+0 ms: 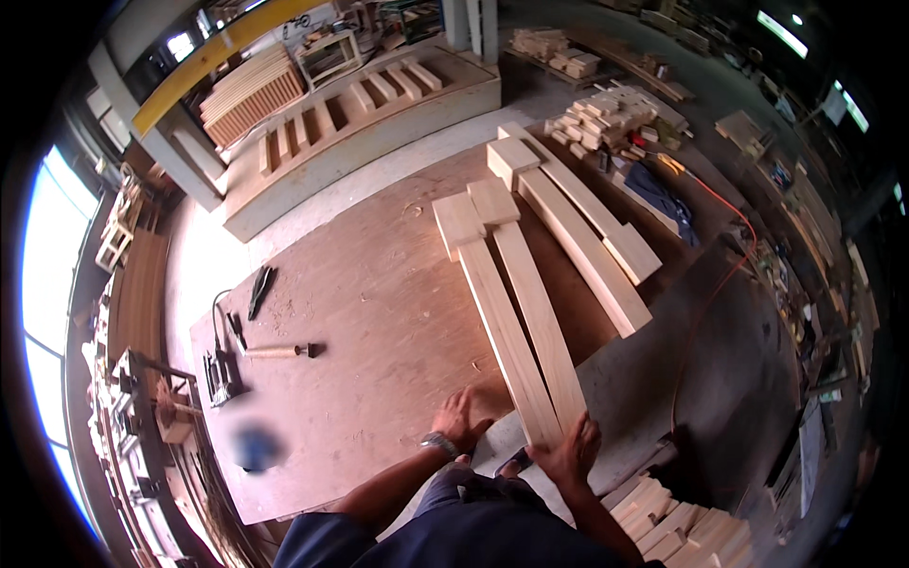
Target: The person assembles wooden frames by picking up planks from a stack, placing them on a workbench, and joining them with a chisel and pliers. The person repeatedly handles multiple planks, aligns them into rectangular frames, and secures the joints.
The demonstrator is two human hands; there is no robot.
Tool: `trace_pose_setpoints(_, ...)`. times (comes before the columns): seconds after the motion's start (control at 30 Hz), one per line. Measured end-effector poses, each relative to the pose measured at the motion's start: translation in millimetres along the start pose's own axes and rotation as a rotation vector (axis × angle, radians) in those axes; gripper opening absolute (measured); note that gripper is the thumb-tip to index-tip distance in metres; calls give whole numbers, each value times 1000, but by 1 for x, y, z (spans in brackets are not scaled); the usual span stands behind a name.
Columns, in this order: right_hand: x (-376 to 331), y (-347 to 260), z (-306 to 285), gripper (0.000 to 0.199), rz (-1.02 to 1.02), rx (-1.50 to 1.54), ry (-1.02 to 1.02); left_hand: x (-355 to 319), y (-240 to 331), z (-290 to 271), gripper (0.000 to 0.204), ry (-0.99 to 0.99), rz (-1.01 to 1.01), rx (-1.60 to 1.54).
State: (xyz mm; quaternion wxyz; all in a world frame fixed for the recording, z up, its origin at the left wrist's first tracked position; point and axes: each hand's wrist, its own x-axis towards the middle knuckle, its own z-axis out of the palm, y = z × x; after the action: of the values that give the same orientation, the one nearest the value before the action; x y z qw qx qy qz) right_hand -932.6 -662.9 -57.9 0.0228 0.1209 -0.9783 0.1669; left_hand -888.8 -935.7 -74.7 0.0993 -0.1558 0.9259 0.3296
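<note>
My left hand (459,421) lies on the near edge of the wooden worktable (379,312), fingers spread and holding nothing. My right hand (568,452) is closed round the near end of a pale wooden post (543,331). Close beside it on the left lies a second post (504,331), with a narrow gap between the two. Both carry wider blocks at their far ends and reach past the table's near edge. Farther right, another post (587,251) lies next to a similar wooden piece (568,180).
A hammer (275,351), a black-handled tool (261,292) and a corded power tool (220,377) lie at the table's left. A blurred blue thing (256,447) is nearer me. Cut wood blocks (615,115) are heaped at the far right; more wood pieces (677,525) lie by my right arm.
</note>
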Motion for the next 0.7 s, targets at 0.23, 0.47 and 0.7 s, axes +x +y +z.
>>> trace_pose_setpoints(0.23,-34,39,-13,108,-54,134,-90,88,81,23,104,321,-135,-135)
trace_pose_setpoints(0.47,6,45,2,71,-34,292,-201,129,60,53,106,420,-200,-210)
trace_pose_setpoints(0.7,10,52,9,75,70,305,-305,138,76,26,115,337,-289,-229)
